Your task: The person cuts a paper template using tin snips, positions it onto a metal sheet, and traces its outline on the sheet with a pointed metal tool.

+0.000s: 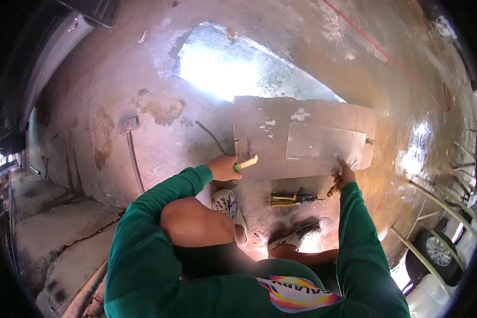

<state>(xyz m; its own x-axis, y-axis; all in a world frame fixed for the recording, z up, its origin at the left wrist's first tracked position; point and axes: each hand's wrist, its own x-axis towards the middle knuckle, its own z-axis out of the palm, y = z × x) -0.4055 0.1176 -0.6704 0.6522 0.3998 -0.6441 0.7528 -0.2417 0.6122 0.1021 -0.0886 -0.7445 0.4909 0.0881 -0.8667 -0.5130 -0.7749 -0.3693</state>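
Observation:
My left hand (223, 168) is closed around a short tool with a green part and a pale yellow end (247, 162), near the left edge of a cardboard sheet (259, 138). On the cardboard lies a flat, clear-looking rectangular panel (323, 142). My right hand (345, 175) is at the panel's lower right, closed on a screwdriver-like tool with a yellowish handle (332, 191); a thin shaft shows above the hand. Pliers-like tools with yellow handles (286, 199) lie on the floor between my hands.
A hammer (128, 126) with a long handle lies on the floor at the left. Beside the cardboard is a bent metal bar (210, 136). A red cord (371, 42) crosses the upper right. Metal tubes (434, 196) and a wheel (439, 251) stand at the right.

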